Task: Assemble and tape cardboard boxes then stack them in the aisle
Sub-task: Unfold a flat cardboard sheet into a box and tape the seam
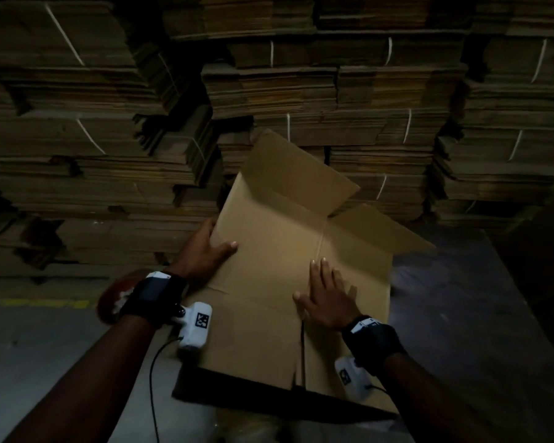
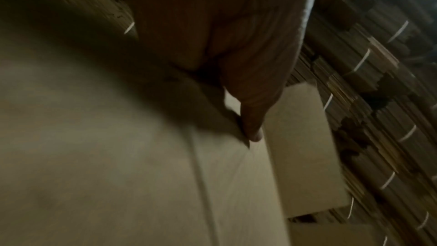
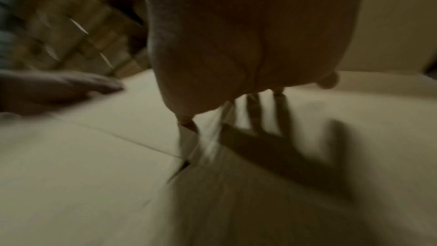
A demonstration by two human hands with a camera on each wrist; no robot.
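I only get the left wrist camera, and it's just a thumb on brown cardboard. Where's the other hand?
Observer: The right hand lies flat on the cardboard box, with its fingers spread beside the middle crease.
Operator: Is the box shut yet?
Observer: No. Two far flaps stand open, one at the back and one to the right.
Operator: Is there any tape?
Observer: A brownish ring hangs round the left wrist. It may be a tape roll, but it is too blurred to be sure.
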